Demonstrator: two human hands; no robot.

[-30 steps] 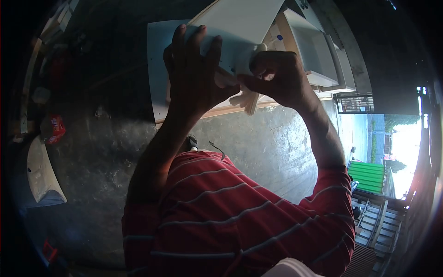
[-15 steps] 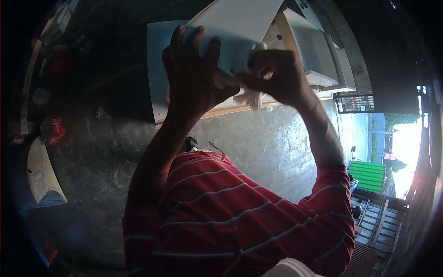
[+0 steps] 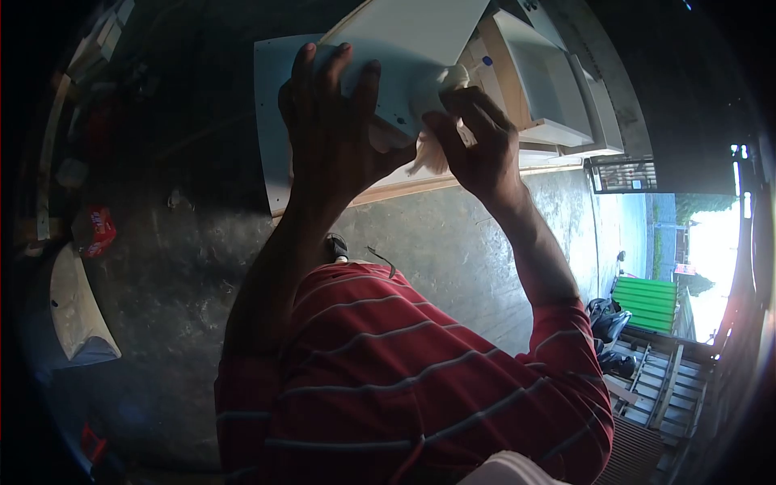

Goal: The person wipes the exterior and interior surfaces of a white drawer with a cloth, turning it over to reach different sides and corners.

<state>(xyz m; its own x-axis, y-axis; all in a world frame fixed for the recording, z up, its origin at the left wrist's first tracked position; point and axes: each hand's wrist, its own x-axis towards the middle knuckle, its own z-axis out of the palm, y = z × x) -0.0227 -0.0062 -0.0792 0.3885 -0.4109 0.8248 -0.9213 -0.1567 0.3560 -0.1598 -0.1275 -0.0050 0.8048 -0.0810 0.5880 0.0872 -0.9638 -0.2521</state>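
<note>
My left hand (image 3: 331, 133) is spread over a white board (image 3: 408, 36), fingers stretched across its face and thumb reaching towards its near corner. A small dark hole shows in the board by that corner. Bunched in my right hand (image 3: 483, 145) is a white cloth (image 3: 431, 155), its loose end hanging below my fingers and another part showing above them at the board's edge. The fingers and thumb of this hand are closed around it. Under the board lies a larger pale panel (image 3: 271, 105) with small holes along its side.
White box-like furniture parts (image 3: 546, 85) stand to the right of the board. On the grey floor (image 3: 436, 242) at left are a red package (image 3: 99, 232) and a curved pale piece (image 3: 77, 303). A green corrugated sheet (image 3: 644, 304) and dark bags (image 3: 606, 319) are at right.
My right hand has shifted slightly with the cloth, its forearm swinging left and the fingers turning upward along the board's edge. My left hand stays nearly in place.
</note>
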